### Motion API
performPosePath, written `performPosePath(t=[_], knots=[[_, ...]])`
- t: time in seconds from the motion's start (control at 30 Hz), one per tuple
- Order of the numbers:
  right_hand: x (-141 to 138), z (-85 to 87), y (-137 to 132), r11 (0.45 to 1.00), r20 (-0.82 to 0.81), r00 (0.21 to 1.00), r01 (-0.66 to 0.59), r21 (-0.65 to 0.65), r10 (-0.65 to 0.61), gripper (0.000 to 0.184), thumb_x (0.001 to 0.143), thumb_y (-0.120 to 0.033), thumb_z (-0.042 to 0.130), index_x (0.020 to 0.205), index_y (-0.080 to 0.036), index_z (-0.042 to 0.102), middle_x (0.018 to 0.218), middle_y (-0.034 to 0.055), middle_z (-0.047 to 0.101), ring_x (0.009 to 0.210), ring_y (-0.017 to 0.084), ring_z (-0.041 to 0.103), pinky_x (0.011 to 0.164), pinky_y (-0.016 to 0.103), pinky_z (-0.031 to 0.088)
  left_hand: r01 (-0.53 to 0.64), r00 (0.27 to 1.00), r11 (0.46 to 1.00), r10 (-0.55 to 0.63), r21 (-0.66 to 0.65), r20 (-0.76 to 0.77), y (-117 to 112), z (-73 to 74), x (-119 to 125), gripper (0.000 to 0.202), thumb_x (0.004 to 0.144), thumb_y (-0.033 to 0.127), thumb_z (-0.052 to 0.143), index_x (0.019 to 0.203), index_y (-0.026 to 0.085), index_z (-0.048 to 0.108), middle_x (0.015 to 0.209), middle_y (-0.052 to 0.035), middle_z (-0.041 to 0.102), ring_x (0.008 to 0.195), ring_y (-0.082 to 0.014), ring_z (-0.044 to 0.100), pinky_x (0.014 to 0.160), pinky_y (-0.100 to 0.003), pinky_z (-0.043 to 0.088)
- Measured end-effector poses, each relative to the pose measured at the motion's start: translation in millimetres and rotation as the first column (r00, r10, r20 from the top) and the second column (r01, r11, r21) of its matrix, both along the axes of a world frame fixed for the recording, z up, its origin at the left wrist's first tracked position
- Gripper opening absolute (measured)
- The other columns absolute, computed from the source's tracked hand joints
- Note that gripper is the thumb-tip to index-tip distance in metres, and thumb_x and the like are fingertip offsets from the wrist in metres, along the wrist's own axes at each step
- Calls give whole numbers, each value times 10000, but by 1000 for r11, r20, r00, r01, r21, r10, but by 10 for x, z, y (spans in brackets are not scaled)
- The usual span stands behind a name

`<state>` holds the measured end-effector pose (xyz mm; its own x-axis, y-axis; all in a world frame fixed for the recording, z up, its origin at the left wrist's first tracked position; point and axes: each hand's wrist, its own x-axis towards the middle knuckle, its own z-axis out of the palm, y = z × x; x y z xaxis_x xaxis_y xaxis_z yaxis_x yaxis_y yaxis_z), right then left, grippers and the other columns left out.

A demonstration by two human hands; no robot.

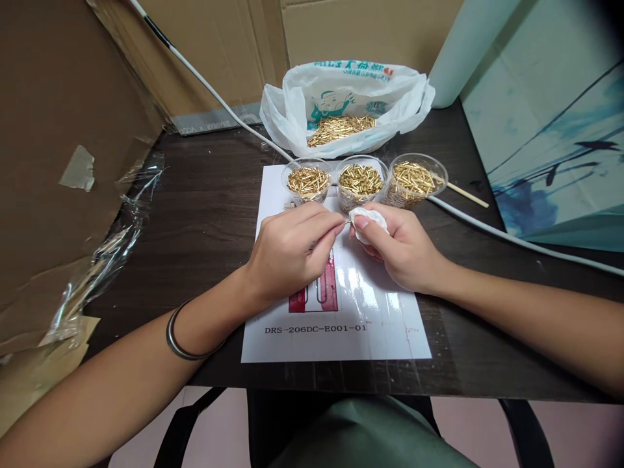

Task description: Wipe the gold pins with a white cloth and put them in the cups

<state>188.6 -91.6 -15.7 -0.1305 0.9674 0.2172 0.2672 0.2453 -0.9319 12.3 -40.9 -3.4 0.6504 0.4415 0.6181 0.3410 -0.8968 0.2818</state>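
My left hand (pixel 297 247) is closed in a pinch on a thin gold-coloured metal pin (pixel 348 222), which spans the small gap between my hands. A crumpled white tissue (pixel 369 224) is bunched in my right hand (pixel 407 247), with the thumb pressed over it beside the pin's other end. Both hands are above a white printed sheet (pixel 336 341) with a dark red picture on it. Just beyond them stand three clear plastic cups: a left cup (pixel 308 179), a middle cup (pixel 361 181) and a right cup (pixel 414 177), each holding many small gold-coloured metal pieces.
A white plastic bag (pixel 287 123) with more gold-coloured pins stands behind the cups. Near the right cup lies a thin wooden stick (pixel 468 194). A white cable (pixel 526 244) crosses the dark table (pixel 195 195). Cardboard (pixel 58 117) walls the left side.
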Motion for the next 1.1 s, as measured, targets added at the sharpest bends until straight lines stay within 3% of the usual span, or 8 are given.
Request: performPosePath(t=[0.63,1.1], knots=[[-2,29,16,1000,87,996,-7,-24,9,293,899,-324,414,689,-132,487,589,-18,431,568,64,380,551,228,293,-17,986,983,47,182,-162,13,1,-33,158,824,141,481,882,162,627,796,-25,656,735,-127,616,620,-218,455],[-5,31,12,1000,120,993,-5,-16,7,309,901,-337,406,693,-127,494,591,-17,430,556,63,368,536,228,286,2,997,995,6,98,-80,25,-1,-13,171,846,156,478,882,159,644,810,-27,664,733,-112,620,633,-207,470]])
